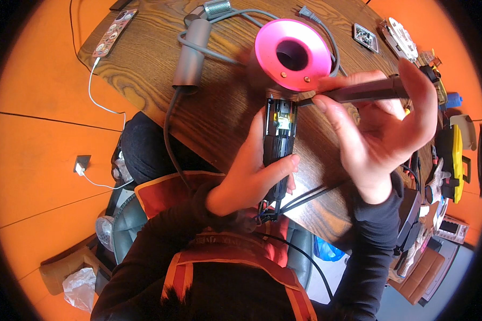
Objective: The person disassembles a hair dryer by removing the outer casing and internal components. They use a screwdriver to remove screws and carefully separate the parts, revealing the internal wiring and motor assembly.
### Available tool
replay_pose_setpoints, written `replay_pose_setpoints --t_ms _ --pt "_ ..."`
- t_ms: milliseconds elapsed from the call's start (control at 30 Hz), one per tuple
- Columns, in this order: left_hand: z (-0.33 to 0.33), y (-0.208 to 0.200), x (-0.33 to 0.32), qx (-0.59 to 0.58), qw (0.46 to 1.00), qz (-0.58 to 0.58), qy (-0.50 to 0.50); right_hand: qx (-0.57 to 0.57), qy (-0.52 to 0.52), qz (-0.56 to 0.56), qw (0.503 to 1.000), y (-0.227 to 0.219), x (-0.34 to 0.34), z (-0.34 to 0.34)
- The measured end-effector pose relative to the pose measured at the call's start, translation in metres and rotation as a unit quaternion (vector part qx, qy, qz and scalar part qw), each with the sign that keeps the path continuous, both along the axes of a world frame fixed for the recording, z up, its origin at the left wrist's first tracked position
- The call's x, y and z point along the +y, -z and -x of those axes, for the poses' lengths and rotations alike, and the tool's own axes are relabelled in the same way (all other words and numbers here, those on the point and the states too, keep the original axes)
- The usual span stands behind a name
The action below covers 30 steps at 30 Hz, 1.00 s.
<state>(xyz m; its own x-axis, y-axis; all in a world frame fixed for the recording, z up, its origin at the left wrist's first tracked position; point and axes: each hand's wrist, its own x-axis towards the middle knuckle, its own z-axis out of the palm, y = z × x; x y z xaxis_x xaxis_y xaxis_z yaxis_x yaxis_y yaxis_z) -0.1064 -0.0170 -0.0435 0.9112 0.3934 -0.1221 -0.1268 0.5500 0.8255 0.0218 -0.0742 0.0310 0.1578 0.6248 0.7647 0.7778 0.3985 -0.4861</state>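
Observation:
A hair dryer with a bright pink ring face is upright in front of me, its handle stripped to a black inner frame with a small lit circuit part showing. My left hand is wrapped round that frame from the left, thumb across its front. Dark wires hang from the lower end. My right hand pinches a dark pen-shaped screwdriver between thumb and fingers. Its thin tip is at the neck, just under the pink ring; whether it touches a screw I cannot tell.
On the wooden table lie a grey tube-shaped handle shell with a cord through it, a perforated metal cylinder, a plug and a phone on a white cable. A small tray and a yellow case are at the right.

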Motion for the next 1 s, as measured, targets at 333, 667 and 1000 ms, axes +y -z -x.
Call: replay_pose_setpoints --t_ms 333,667,1000 --pt "0.0 0.0 0.0 0.007 1.0 0.016 -0.006 0.142 -0.019 0.027 0.989 0.01 -0.004 -0.013" --pt "0.0 -0.001 -0.001 0.001 1.0 0.011 -0.001 0.17 -0.047 0.012 0.984 0.013 0.002 -0.011" --pt "0.0 0.001 -0.001 -0.004 1.0 0.013 -0.004 0.082 -0.052 0.052 0.994 0.009 -0.01 -0.014"
